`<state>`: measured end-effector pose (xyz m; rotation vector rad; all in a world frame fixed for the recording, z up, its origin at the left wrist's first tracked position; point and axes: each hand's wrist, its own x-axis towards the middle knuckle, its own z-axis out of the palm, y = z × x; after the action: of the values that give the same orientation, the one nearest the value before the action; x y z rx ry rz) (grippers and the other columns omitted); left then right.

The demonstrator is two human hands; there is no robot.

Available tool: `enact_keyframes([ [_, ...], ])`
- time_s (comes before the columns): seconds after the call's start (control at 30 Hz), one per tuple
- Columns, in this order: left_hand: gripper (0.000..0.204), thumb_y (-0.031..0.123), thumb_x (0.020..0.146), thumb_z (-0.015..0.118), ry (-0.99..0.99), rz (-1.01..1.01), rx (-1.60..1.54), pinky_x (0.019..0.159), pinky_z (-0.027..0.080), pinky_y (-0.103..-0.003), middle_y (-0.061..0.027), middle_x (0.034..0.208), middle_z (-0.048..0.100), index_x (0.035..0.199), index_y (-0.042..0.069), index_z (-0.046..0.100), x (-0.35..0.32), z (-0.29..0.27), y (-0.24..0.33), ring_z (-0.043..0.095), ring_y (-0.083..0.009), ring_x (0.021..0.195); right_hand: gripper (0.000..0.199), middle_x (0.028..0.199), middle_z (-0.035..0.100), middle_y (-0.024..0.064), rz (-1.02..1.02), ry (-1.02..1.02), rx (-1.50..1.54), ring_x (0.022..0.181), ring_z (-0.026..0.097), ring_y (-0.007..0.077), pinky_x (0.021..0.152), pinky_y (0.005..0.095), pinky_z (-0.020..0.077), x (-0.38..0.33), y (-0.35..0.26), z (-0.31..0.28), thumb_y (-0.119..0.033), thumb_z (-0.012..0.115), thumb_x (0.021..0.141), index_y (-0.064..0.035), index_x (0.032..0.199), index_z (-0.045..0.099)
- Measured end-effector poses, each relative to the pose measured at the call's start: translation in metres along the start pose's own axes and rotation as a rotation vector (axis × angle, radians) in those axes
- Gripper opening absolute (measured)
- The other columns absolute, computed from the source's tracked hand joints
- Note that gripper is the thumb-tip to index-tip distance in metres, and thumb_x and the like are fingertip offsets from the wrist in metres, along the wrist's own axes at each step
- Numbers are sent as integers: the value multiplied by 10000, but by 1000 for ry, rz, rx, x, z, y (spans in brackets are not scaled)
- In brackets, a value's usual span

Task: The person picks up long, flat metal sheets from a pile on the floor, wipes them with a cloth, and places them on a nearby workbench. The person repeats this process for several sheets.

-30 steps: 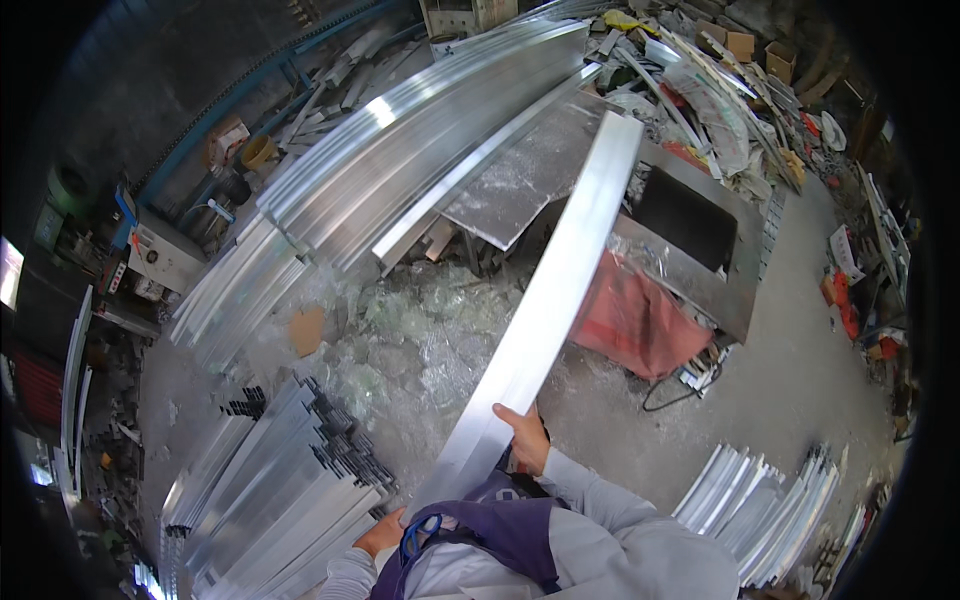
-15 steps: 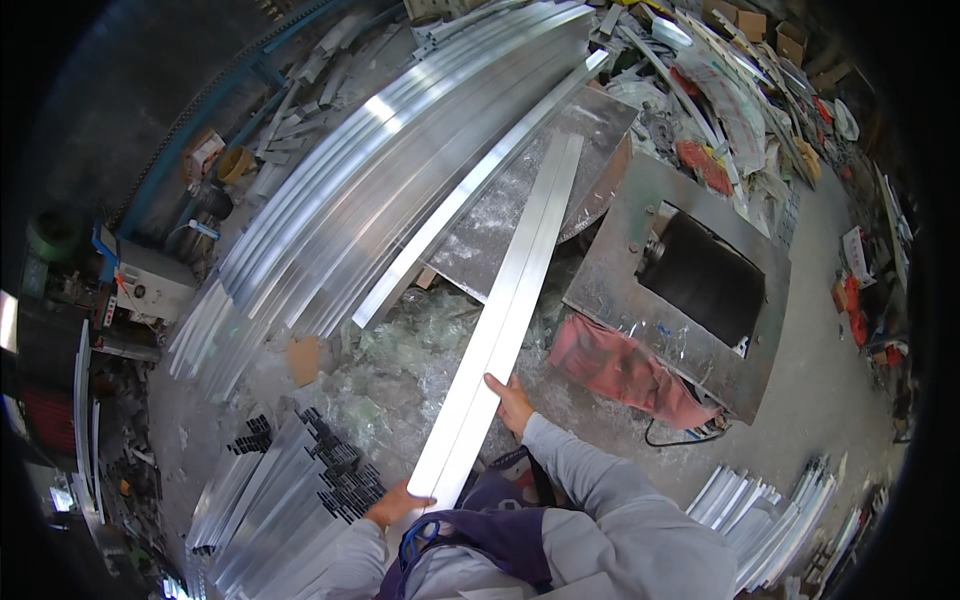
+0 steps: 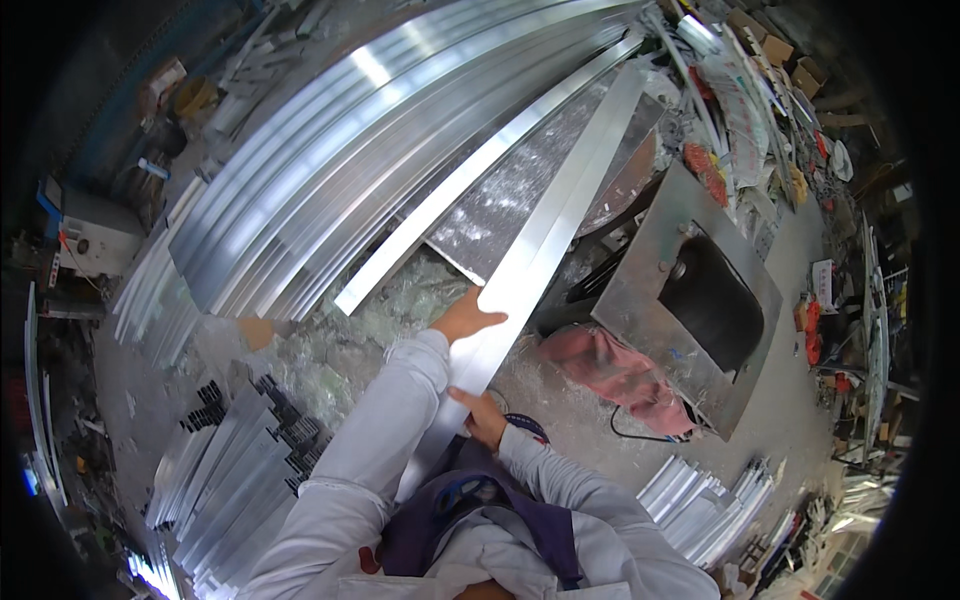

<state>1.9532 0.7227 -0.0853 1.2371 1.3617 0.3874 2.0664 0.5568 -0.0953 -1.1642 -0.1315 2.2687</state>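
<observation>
No lettering can be read; the marks on the white box (image 3: 822,285) are too small to tell.

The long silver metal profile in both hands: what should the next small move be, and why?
I would perhaps slide the right hand slightly forward along the long silver metal profile, for balance: that hand grips behind the left hand, and most of the length reaches forward, appearing above the flat grey metal plate.
</observation>
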Motion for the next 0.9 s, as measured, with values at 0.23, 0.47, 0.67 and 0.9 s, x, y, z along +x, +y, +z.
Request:
enact_keyframes([
  [0.23, 835, 476, 762, 738, 328, 40, 346, 1075, 347, -439, -216, 1349, 505, 1378, 0, 438, -65, -48, -71, 455, -364, 1278, 390, 1043, 655, 93, -271, 183, 32, 918, 652, 216, 775, 353, 542, 94, -12, 10, -79, 700, 821, -10, 1187, 583],
  [0.47, 644, 399, 793, 725, 541, -213, 271, 1030, 388, -428, -209, 1283, 540, 1263, 4, 534, -176, -79, -182, 493, -369, 1223, 404, 1103, 647, 89, -330, 237, 30, 975, 639, 224, 819, 349, 532, 170, -63, 0, -125, 728, 840, -9, 1193, 570],
  [0.67, 578, 341, 848, 687, 784, -259, 195, 1001, 404, -423, -185, 1260, 560, 1276, -6, 516, -202, -70, -231, 519, -342, 1179, 386, 1128, 618, 23, -121, 324, -98, 1017, 593, 153, 835, 341, 509, 173, -66, -1, -269, 675, 913, -112, 1232, 525],
  [0.9, 772, 631, 923, 434, 651, -862, -952, 1057, 305, -460, -101, 1404, 487, 1466, 89, 347, -161, -64, -210, 429, -241, 1291, 252, 950, 614, -29, -84, 241, -257, 887, 597, 100, 831, 309, 533, 157, -16, -20, -283, 684, 914, -113, 1054, 561],
])
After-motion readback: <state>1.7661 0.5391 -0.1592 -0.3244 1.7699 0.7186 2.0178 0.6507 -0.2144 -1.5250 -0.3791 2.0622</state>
